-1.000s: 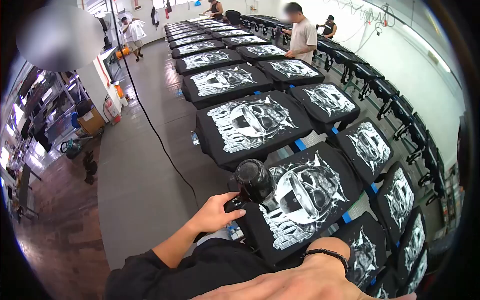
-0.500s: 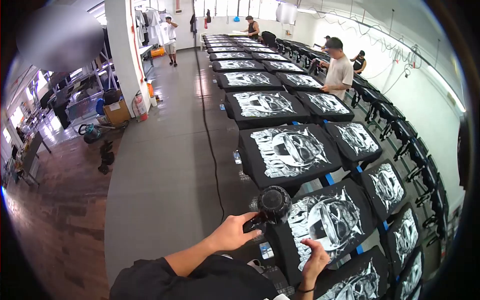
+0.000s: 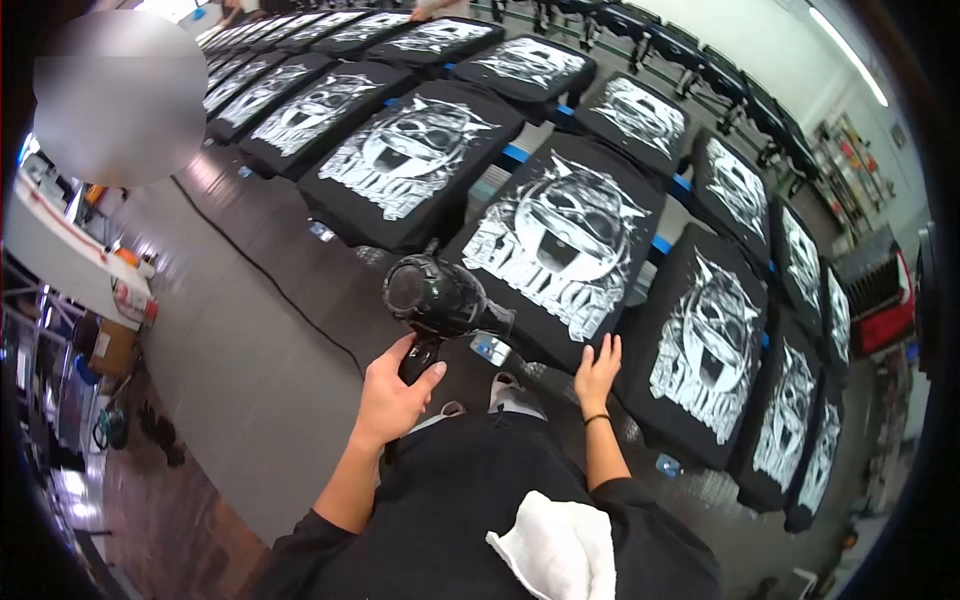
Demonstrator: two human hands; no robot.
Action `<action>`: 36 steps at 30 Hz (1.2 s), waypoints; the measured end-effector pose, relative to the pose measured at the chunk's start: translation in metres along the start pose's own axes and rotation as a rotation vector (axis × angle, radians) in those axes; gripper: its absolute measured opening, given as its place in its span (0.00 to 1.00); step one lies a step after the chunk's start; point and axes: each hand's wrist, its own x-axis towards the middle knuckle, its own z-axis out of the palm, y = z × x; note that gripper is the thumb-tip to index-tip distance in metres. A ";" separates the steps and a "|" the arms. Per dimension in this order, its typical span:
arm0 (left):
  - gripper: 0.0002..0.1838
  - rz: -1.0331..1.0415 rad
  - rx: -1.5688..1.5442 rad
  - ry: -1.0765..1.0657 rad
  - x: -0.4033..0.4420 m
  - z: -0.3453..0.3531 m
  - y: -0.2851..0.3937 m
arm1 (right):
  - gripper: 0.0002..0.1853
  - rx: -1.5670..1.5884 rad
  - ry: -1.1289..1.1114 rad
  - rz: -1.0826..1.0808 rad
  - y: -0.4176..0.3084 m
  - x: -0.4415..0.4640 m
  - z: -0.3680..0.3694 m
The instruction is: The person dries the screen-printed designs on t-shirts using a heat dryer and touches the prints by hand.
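Observation:
My left hand (image 3: pixel 392 400) is wrapped around the handle of a black hair dryer (image 3: pixel 440 297). The dryer's nozzle points right, at the lower left edge of a black T-shirt (image 3: pixel 640 205) stretched over a flat printing board. A white skull print (image 3: pixel 572 225) with lettering covers most of that shirt. Beside the shirt's near edge is my right hand (image 3: pixel 598 375), open with its fingers extended; whether the fingertips touch the cloth I cannot tell. A dark band circles the right wrist. To the right lies another printed black shirt (image 3: pixel 655 315) on its board.
Rows of printed shirts (image 3: pixel 345 105) on boards run away to the far left. Blue strips (image 3: pixel 512 153) show between boards. A black cable (image 3: pixel 268 278) lies along the grey floor. A white cloth (image 3: pixel 560 550) hangs at my front. Another person's hand (image 3: pixel 432 9) shows at the top.
My view has turned right and tilted down toward the boards. The hair dryer has swung from upright facing to sideways, nozzle toward the shirt. My right hand is now by the shirt's near edge.

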 end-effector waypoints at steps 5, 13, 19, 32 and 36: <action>0.30 0.168 0.093 -0.080 0.024 0.039 -0.022 | 0.30 0.103 -0.064 0.131 -0.002 -0.001 0.004; 0.28 0.184 0.204 -0.254 0.050 0.096 -0.006 | 0.30 0.204 -0.082 0.180 0.012 0.011 0.007; 0.27 0.203 0.316 -0.213 0.085 0.129 0.027 | 0.28 0.218 -0.061 0.178 0.029 0.055 0.012; 0.28 -0.038 0.094 -0.193 0.154 0.174 0.036 | 0.28 0.423 -0.080 0.460 0.090 0.206 0.050; 0.28 -0.015 0.126 -0.155 0.163 0.166 0.039 | 0.34 1.024 -0.132 0.818 0.120 0.230 0.078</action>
